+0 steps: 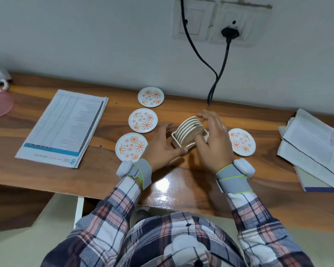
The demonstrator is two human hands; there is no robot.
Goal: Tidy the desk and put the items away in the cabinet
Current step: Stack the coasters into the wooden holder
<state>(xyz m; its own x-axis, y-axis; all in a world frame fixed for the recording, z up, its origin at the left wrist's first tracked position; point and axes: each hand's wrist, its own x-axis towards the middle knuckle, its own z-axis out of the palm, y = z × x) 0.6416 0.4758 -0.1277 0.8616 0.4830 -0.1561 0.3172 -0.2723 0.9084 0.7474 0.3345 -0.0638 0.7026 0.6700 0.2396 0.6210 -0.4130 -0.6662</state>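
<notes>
Now L hand point(162, 146), half-curled, grips holder point(176, 143); R hand point(213, 143) pinches upright coasters point(189, 130).

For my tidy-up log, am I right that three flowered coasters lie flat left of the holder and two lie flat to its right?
Not quite: the head view shows only one flowered coaster lying flat right of the holder, not two. The rest stands.
</notes>
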